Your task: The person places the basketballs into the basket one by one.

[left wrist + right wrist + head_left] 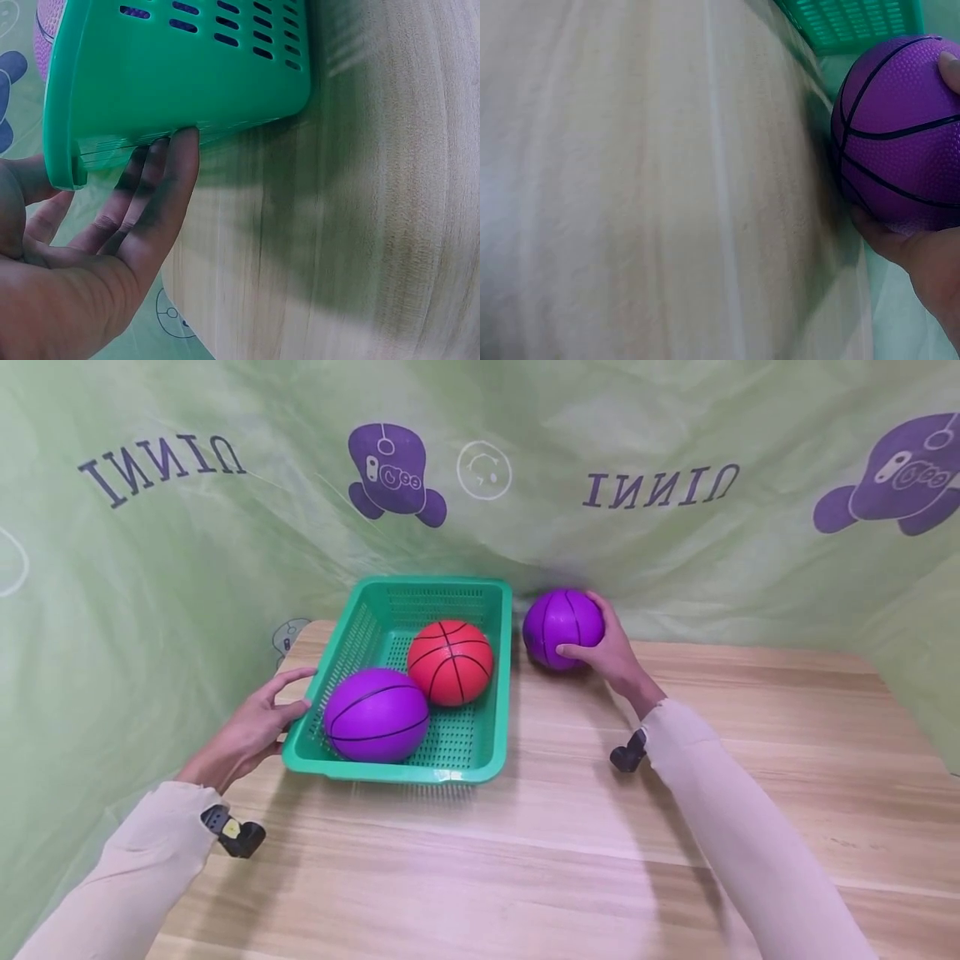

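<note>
A green plastic basket (495, 727) stands on the wooden table. Inside it, a purple basketball (377, 716) lies at the front left against a red basketball (450, 662). My left hand (251, 727) holds the basket's left rim; in the left wrist view its fingers (161, 202) press the outer wall below the lip. To the right of the basket, my right hand (611, 647) grips a second purple basketball (551, 631), thumb on the near side and fingers round the right side. The right wrist view shows this ball (900, 135) close up, partly cut off by the frame edge.
A green curtain (547, 543) with purple prints hangs right behind the basket and the held ball, and along both sides. The wooden table (750, 752) extends to the front and right. Black wrist cameras (628, 752) stick out below both sleeves.
</note>
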`<action>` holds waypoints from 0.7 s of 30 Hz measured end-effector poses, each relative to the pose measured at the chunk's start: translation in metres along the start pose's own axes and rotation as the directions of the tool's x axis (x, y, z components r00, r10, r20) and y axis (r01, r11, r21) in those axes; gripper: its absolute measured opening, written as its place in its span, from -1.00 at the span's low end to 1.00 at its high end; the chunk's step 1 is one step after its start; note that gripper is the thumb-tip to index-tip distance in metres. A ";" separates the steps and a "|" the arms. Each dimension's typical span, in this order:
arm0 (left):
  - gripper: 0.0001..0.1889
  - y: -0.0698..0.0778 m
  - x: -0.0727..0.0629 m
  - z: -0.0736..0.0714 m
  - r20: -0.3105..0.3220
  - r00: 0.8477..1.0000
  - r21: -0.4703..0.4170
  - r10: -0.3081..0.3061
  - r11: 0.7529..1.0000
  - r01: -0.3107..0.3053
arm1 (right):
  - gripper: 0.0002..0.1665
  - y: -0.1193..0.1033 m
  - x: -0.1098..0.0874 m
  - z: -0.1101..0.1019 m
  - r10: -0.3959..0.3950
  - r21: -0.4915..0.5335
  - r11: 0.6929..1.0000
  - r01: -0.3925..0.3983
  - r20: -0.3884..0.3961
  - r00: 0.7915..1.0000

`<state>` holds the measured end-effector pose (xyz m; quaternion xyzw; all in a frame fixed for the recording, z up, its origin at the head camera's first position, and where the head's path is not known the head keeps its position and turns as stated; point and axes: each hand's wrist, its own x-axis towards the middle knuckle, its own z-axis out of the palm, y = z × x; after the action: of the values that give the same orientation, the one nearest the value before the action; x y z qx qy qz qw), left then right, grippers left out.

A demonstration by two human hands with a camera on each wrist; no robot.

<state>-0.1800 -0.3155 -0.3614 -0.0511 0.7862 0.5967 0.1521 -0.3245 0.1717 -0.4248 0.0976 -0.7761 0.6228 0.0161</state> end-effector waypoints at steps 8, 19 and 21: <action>-0.37 -0.001 0.000 0.001 -0.002 1.000 -0.003 -0.002 1.000 0.002 | 0.26 -0.002 -0.011 -0.007 -0.025 -0.059 0.998 0.025 0.007 1.000; -0.37 -0.001 0.001 0.000 0.008 1.000 0.003 0.006 1.000 -0.006 | 0.23 -0.009 -0.018 -0.020 -0.027 -0.153 0.988 0.030 0.023 0.999; -0.37 -0.002 0.001 -0.001 0.010 1.000 0.001 0.007 1.000 -0.007 | 0.24 -0.011 -0.020 -0.021 -0.025 -0.164 0.986 0.029 0.028 0.999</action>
<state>-0.1803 -0.3169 -0.3628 -0.0455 0.7859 0.5972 0.1539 -0.3055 0.1924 -0.4125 0.1146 -0.8237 0.5549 0.0225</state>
